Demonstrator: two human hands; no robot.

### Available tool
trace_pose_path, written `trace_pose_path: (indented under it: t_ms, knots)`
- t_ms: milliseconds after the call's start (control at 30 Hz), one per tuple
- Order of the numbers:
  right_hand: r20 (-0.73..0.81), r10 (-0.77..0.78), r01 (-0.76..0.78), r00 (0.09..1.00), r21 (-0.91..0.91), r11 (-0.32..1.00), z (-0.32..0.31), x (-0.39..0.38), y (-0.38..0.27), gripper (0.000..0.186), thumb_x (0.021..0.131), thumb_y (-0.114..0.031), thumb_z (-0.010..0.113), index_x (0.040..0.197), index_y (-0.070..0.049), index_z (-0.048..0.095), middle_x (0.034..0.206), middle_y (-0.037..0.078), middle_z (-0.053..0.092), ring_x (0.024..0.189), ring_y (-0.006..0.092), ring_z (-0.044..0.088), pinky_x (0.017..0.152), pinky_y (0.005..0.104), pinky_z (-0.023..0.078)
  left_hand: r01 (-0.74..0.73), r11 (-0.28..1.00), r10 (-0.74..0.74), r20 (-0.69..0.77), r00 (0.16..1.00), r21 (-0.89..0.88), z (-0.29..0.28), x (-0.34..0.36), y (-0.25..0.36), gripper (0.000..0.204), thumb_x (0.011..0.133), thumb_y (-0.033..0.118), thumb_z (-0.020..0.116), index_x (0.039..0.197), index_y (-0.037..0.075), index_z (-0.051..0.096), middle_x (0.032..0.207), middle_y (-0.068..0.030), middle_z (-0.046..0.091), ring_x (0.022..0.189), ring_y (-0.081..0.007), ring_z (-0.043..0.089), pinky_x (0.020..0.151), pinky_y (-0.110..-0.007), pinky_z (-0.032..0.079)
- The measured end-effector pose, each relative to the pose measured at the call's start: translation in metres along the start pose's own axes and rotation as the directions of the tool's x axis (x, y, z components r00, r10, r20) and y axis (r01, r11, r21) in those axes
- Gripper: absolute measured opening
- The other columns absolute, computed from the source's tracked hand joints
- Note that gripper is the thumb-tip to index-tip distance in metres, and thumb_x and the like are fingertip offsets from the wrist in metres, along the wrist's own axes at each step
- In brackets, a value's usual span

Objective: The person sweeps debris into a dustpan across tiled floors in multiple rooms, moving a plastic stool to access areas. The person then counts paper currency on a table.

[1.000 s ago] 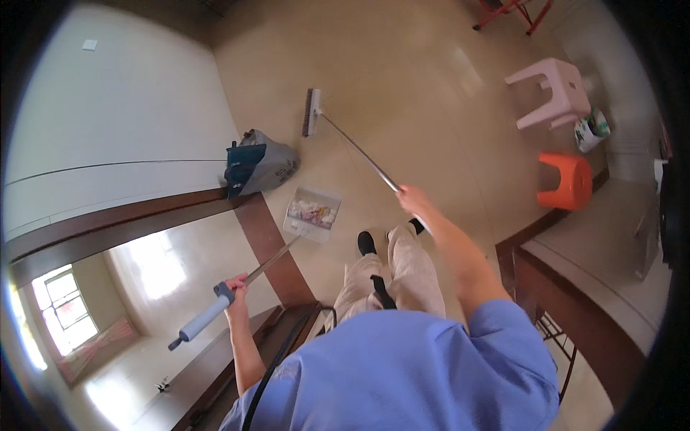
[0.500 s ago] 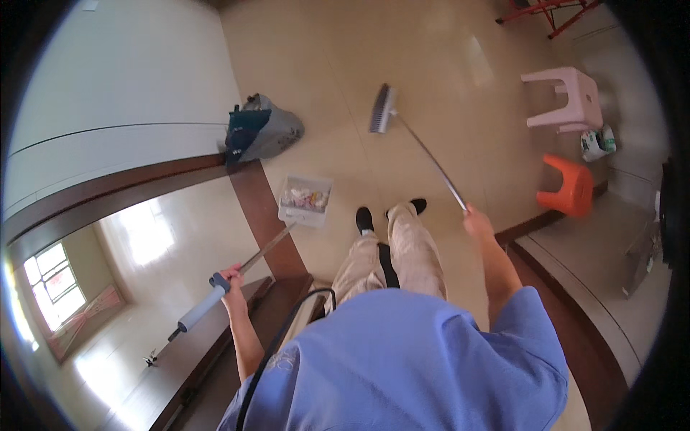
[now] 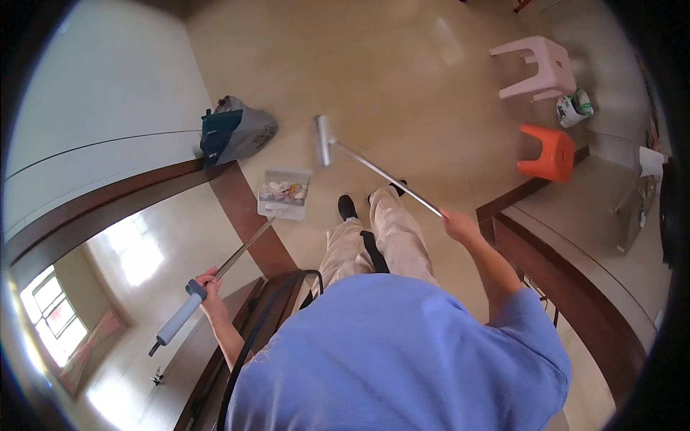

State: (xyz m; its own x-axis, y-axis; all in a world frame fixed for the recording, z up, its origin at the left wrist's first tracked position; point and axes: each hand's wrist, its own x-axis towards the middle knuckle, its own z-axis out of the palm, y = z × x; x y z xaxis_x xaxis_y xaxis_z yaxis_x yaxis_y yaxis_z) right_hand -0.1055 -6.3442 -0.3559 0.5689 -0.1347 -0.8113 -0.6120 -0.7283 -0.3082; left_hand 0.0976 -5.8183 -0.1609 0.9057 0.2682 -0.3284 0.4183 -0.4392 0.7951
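Note:
My left hand (image 3: 208, 285) is closed round the handle of a long-handled dustpan (image 3: 284, 210), just below its blue-grey grip. The white pan rests on the floor by the dark threshold strip and holds scraps of litter (image 3: 284, 191). In my right hand (image 3: 461, 225) is the metal stick of a broom (image 3: 366, 164). The broom's white head (image 3: 323, 141) is over the floor beyond my feet, to the right of the dustpan; whether its bristles touch the floor I cannot tell.
A grey and dark green bag (image 3: 241, 133) stands against the left wall by the doorway. To the right are a pink stool (image 3: 550, 68), an orange stool (image 3: 550, 154) and a white-green packet (image 3: 575, 109). Brown door frames (image 3: 575, 266) flank me.
The broom head has swung left and nearer, toward the dustpan, and has turned so its bristles no longer show. My left hand keeps hold of the dustpan handle. The whole view has shifted slightly.

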Motion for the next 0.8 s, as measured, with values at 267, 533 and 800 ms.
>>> trace_pose_path:
  t_ms: [267,533,800]
  knots:
    - [-0.026,0.010,-0.014,1.000,-0.153,0.988,0.001,0.036,-0.009,0.020,0.079,-0.024,0.040,0.092,-0.012,0.050,0.086,0.013,0.056,0.080,0.0333,0.053,0.066,0.0445,0.042,-0.055,0.998,0.055,0.113,0.992,-0.004,-0.011,0.003,-0.015,0.011,0.070,-0.004,0.044,0.078,0.003,0.043,0.097,-0.0169,0.051,0.093,-0.0212,0.048,0.079,-0.031,0.040]
    - [-0.212,0.260,-0.290,0.942,-0.126,0.949,0.052,-0.061,0.027,0.021,0.080,-0.024,0.039,0.092,-0.011,0.050,0.081,0.016,0.057,0.078,0.0337,0.054,0.067,0.0445,0.042,-0.060,0.997,0.074,0.271,0.960,-0.057,-0.041,0.025,-0.051,0.008,0.073,-0.001,0.045,0.078,0.005,0.044,0.094,-0.0132,0.052,0.092,-0.0191,0.048,0.079,-0.029,0.039]
    - [-0.288,0.430,-0.412,0.856,0.124,0.903,0.133,-0.144,-0.016,0.026,0.080,-0.026,0.042,0.098,-0.011,0.052,0.091,0.014,0.057,0.085,0.0317,0.054,0.073,0.0408,0.043,-0.096,0.980,0.166,0.449,0.878,-0.173,-0.064,0.070,-0.100,0.005,0.076,0.000,0.046,0.077,0.005,0.045,0.091,-0.0114,0.054,0.091,-0.0194,0.049,0.081,-0.029,0.039]
